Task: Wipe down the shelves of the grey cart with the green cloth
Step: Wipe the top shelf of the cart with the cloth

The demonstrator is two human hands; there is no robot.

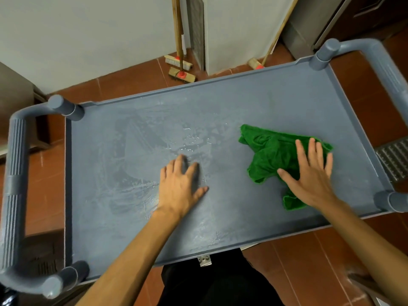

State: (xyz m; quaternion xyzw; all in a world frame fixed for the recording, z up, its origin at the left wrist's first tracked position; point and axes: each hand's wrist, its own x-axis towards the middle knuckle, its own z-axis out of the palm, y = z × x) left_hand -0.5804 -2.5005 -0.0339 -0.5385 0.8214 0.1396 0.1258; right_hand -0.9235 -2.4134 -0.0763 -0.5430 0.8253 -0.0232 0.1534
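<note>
The grey cart's top shelf (276,102) fills the view, with a raised rim and wet smears across its left and middle. A crumpled green cloth (270,153) lies on the right half of the shelf. My right hand (311,175) presses flat on the cloth with fingers spread and straight. My left hand (181,184) rests flat on the bare wet shelf near the middle, fingers straight, holding nothing.
Grey tubular handles curve off the cart at the left (15,173) and right (388,69) ends. Brooms (180,69) lean against the white wall behind the cart. Red floor tiles surround it, and a metal grate (393,160) sits at the right.
</note>
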